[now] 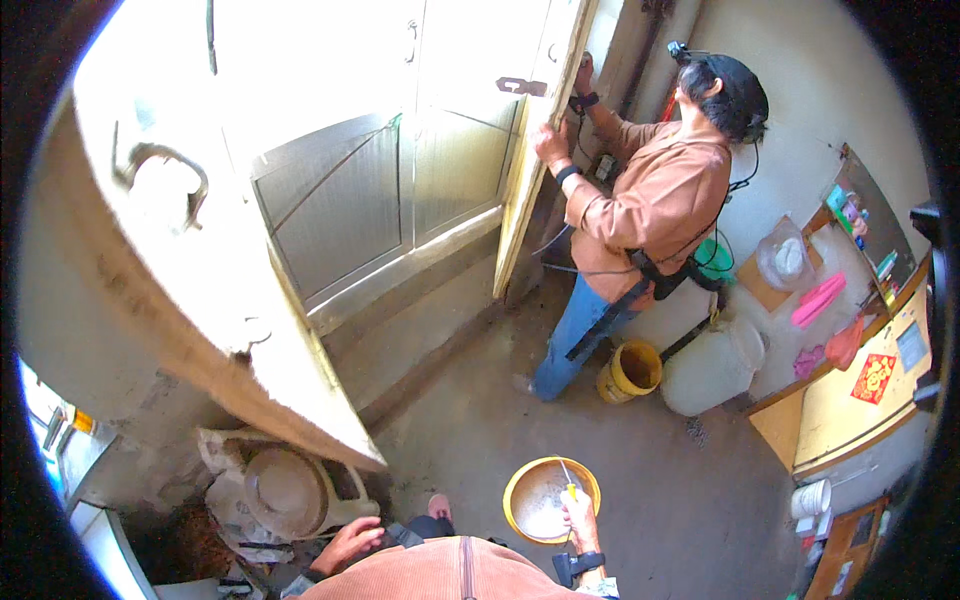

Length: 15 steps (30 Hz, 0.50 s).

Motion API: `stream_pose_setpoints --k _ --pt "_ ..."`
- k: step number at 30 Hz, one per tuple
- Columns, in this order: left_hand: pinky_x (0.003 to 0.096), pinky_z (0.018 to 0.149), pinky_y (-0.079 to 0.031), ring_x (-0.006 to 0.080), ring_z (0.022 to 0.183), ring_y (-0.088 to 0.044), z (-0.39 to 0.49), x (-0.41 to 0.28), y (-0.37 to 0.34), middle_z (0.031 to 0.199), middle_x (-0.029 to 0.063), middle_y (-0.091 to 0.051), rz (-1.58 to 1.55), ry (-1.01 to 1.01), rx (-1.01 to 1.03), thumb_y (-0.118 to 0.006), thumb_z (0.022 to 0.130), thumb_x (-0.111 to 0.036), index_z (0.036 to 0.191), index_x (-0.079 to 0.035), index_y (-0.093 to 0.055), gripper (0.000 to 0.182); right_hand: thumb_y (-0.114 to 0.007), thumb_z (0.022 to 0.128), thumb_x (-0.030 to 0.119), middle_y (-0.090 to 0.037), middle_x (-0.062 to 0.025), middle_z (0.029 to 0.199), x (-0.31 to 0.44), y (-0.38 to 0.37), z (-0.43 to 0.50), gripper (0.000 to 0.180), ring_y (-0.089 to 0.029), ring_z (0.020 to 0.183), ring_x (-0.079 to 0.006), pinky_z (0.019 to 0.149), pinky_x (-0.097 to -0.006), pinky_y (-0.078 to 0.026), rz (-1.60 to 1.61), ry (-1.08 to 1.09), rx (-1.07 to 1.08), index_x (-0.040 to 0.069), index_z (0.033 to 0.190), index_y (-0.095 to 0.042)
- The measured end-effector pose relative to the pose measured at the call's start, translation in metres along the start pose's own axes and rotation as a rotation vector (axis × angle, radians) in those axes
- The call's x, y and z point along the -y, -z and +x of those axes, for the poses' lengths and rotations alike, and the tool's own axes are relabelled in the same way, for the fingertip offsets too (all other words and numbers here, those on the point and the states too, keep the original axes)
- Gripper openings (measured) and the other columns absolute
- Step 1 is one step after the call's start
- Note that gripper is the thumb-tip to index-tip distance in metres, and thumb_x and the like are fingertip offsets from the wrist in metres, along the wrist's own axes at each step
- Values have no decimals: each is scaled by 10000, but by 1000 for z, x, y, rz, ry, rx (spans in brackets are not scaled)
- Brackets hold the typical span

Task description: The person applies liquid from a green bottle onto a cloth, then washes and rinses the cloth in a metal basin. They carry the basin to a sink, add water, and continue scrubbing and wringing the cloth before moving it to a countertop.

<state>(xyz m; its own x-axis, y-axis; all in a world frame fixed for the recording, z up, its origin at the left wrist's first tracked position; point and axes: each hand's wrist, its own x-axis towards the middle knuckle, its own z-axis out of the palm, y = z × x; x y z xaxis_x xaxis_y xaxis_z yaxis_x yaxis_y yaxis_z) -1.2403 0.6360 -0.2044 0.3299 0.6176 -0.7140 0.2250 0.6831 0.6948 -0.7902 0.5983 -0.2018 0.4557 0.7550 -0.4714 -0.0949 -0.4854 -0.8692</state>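
Note:
My right hand (pixel 579 517) grips the yellow handle of a tool (pixel 571 492) with a thin metal shaft; its far end cannot be made out clearly. Below it is a yellow bucket (pixel 508 504) with a pale, greyish-white content, and the shaft reaches across its mouth. Low on the left, my left hand (pixel 349 545) appears to hold nothing, its fingers loosely bent and apart. A dusty pale plastic chair or stool (pixel 341 510) with a round object (pixel 285 491) on it is nearest to that hand.
A co-worker (pixel 652 187) stands ahead, both hands at the wooden door edge (pixel 517 217). Another yellow bucket (pixel 637 371) and a whitish container (pixel 712 367) stand behind them. An open door leaf (pixel 330 405) juts in from the left. A cluttered table (pixel 795 247) lines the right wall.

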Motion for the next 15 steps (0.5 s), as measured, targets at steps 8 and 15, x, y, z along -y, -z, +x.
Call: stream_pose_setpoints --k 8,15 --pt "330 937 -448 184 1099 -552 197 -185 -73 1176 97 -604 467 -519 328 -581 929 -359 1287 -54 -501 478 -582 900 282 -435 59 640 46 32 96 197 -406 492 -16 399 -163 -339 -8 2 -93 135 801 -498" --pt "362 976 -431 202 1148 -534 233 -227 -12 1231 114 -577 240 -297 22 -608 911 -344 1338 -84 -465 520 -578 899 282 -408 64 625 82 15 202 202 -379 486 -20 411 -175 -335 -138 -105 63 143 787 -483"
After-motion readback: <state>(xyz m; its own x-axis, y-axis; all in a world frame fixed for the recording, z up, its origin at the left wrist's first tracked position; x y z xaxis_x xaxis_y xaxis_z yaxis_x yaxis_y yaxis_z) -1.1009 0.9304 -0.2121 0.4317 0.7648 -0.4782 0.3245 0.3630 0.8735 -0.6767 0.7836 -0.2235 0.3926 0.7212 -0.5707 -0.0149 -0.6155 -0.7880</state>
